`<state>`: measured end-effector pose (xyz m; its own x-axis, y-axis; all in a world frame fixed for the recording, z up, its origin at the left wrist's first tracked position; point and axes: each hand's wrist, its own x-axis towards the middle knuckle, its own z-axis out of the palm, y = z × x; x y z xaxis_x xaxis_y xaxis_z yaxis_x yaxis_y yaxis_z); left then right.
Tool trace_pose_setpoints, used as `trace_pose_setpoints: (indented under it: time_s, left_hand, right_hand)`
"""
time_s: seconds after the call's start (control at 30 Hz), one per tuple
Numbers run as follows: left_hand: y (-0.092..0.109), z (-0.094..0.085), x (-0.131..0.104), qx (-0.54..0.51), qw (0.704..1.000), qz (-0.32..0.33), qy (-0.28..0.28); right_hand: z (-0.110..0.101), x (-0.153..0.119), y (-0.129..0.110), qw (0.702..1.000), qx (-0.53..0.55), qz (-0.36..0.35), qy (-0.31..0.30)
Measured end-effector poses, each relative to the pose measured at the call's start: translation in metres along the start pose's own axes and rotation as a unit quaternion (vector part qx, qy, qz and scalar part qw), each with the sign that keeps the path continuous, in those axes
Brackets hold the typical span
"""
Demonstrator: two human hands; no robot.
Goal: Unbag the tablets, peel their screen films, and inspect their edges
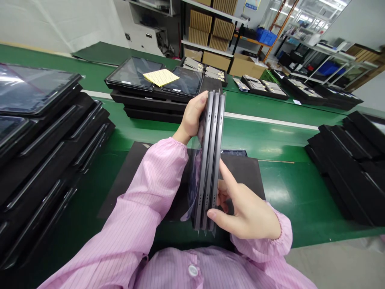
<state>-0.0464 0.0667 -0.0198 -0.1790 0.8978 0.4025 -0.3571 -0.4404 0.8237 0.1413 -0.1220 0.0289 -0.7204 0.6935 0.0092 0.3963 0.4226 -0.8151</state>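
Three tablets [210, 160] stand on edge, pressed side by side, with their thin grey sides and speaker holes facing up at me. Clear film sticks out at their ends. My left hand [194, 114] is closed round their far end, thumb on top and the other fingers hidden behind. At the near right, my right hand [243, 208] grips the outermost tablet, its thumb on the edge and the index finger along the face. Under them lies a black foam mat [123, 188], and a dark flat item [234, 153] shows just behind the stack.
Stacks of black foam trays holding tablets rise at the left [54, 160] and right [345, 160]. Behind, more trays [144, 104] carry tablets and a yellow dotted sheet [161, 77]. Trays of small parts [264, 87] line the green bench [285, 140]. Shelves with cartons [200, 22] stand beyond.
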Motion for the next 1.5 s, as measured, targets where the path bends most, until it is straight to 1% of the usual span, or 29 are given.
trace_pose_setpoints:
  time_s: [0.1, 0.23, 0.43, 0.53, 0.6, 0.67, 0.73, 0.83, 0.9, 1.0, 1.13, 1.33, 1.4, 1.5]
  left_hand:
    - [0.002, 0.0, 0.0, 0.001, 0.999, -0.006, -0.034]
    - [0.01, 0.003, -0.002, 0.016, 0.999, 0.007, -0.044]
    - [0.02, 0.008, -0.005, 0.041, 0.995, 0.043, -0.079]
    - [0.024, 0.009, -0.007, 0.041, 0.996, 0.023, -0.078]
    - [0.027, 0.009, -0.009, 0.039, 0.997, 0.009, -0.07]
    - [0.03, 0.011, -0.011, 0.048, 0.996, 0.018, -0.071]
    - [0.035, 0.013, -0.013, 0.065, 0.992, 0.057, -0.09]
    - [0.039, 0.016, -0.015, 0.086, 0.976, 0.139, -0.145]
    - [0.04, 0.018, -0.015, 0.09, 0.964, 0.179, -0.176]
    - [0.039, 0.02, -0.014, 0.086, 0.955, 0.205, -0.198]
    - [0.039, 0.02, -0.015, 0.079, 0.953, 0.205, -0.208]
    - [0.043, 0.021, -0.018, 0.084, 0.954, 0.195, -0.212]
    - [0.043, 0.021, -0.018, 0.085, 0.953, 0.198, -0.214]
    - [0.043, 0.02, -0.019, 0.084, 0.951, 0.205, -0.216]
  right_hand:
    - [0.0, 0.0, -0.003, 1.0, -0.003, 0.006, 0.007]
    - [0.001, 0.0, -0.005, 0.999, -0.018, 0.013, 0.023]
    - [0.003, -0.004, -0.006, 0.999, -0.019, 0.022, 0.014]
    - [0.005, -0.006, -0.007, 0.999, -0.021, 0.02, 0.035]
    - [0.007, -0.005, -0.008, 0.998, -0.017, 0.02, 0.063]
    - [0.01, -0.003, -0.008, 0.994, -0.012, 0.021, 0.108]
    - [0.014, 0.001, -0.009, 0.986, -0.015, 0.017, 0.165]
    - [0.021, 0.008, -0.01, 0.971, -0.042, 0.013, 0.237]
    - [0.027, 0.011, -0.011, 0.961, -0.06, 0.015, 0.268]
    - [0.033, 0.014, -0.012, 0.952, -0.072, 0.016, 0.296]
    - [0.034, 0.014, -0.012, 0.952, -0.073, 0.016, 0.297]
    - [0.031, 0.012, -0.012, 0.959, -0.055, 0.022, 0.276]
    - [0.028, 0.011, -0.011, 0.965, -0.036, 0.023, 0.26]
    - [0.023, 0.007, -0.009, 0.977, 0.01, 0.018, 0.214]
